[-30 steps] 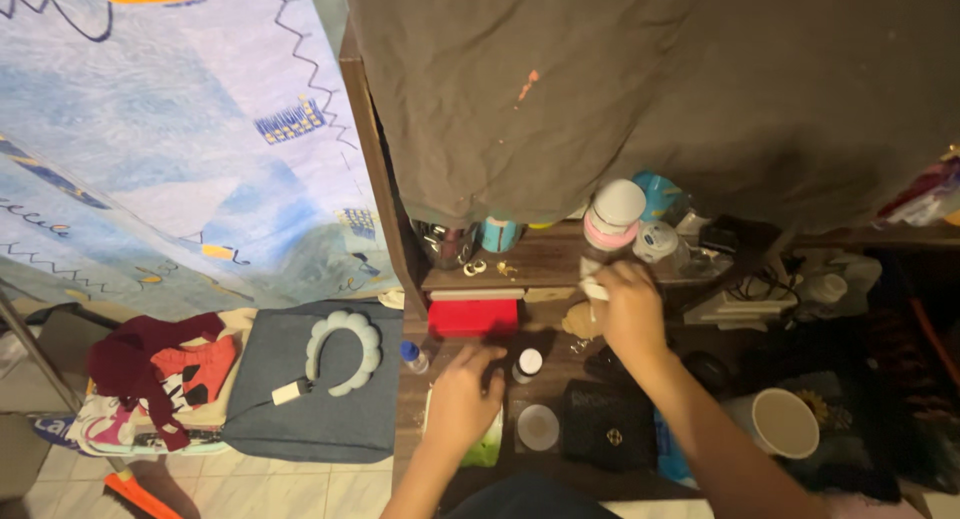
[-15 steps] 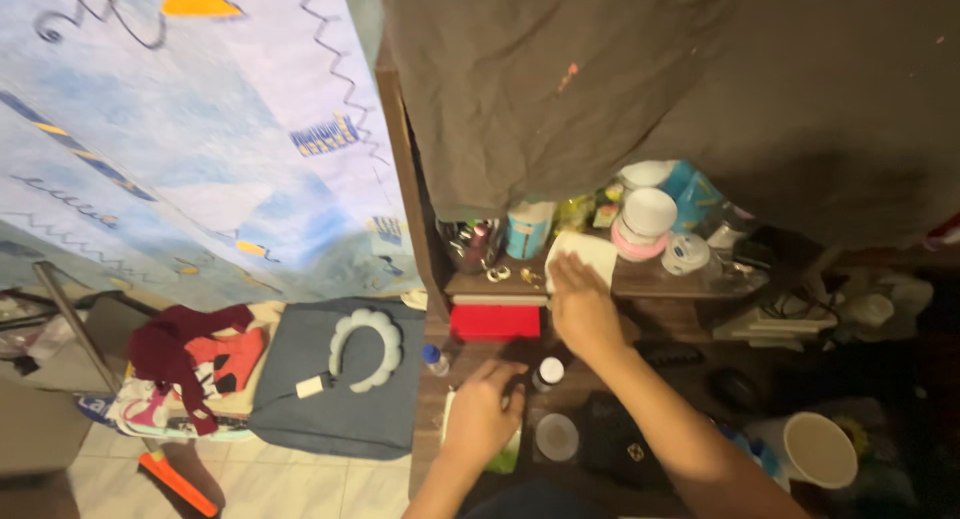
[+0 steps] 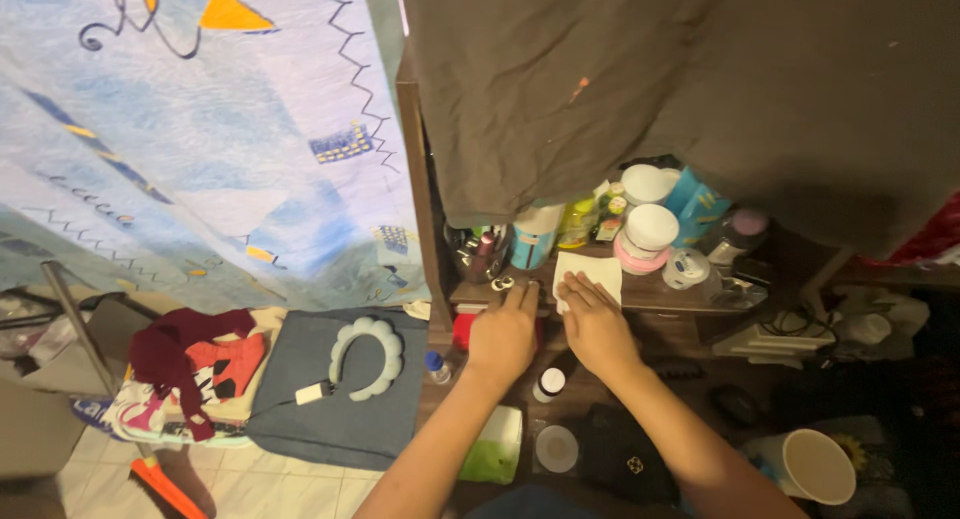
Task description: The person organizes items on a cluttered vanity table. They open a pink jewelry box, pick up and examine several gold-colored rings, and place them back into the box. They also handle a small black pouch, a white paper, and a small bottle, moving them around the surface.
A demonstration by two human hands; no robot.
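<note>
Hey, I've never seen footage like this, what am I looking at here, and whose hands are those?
This is one picture from a camera worn on a person's head, looking down, so both bare hands are that person's own. The right hand lies flat on a white cloth on a dark wooden shelf. The left hand reaches to the shelf edge beside it, over a red box; it grips nothing visible. Jars and bottles crowd the shelf, including a white jar. A grey cloth hangs above.

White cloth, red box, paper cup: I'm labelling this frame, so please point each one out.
white cloth (image 3: 592, 271), head view, bare upper part above the right hand's fingers.
red box (image 3: 462, 329), head view, visible left end beside the left hand.
paper cup (image 3: 818, 466), head view, pale inside.
</note>
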